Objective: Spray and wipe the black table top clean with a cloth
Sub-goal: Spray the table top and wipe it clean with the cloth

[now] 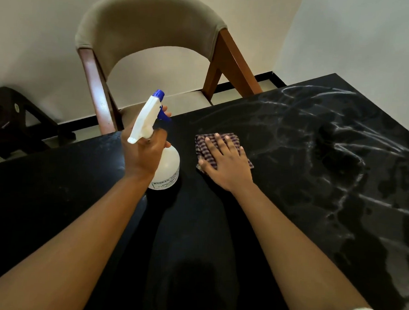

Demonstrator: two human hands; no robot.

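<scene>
The left hand (141,155) grips the neck of a white spray bottle (168,165), with one finger curled round the blue trigger. The bottle tilts a little and its nozzle points towards the far edge of the table (53,181). I cannot tell whether its base rests on the black top or hangs just above it.

Just beside the bottle, on its right, the right hand (226,165) lies flat with straight, spread fingers, pressing on a folded checked cloth (205,143). The cloth sits near the middle of the far edge, a little way in from it.

From the cloth towards the far right corner and along the right edge, the top shines with wet streaks (331,143). The near half and the left side look matt and dark, with only the two forearms over them.

A padded chair (149,24) stands close against the far edge, behind the bottle. A dark stool (11,119) stands off the far left corner, apart from the table.
</scene>
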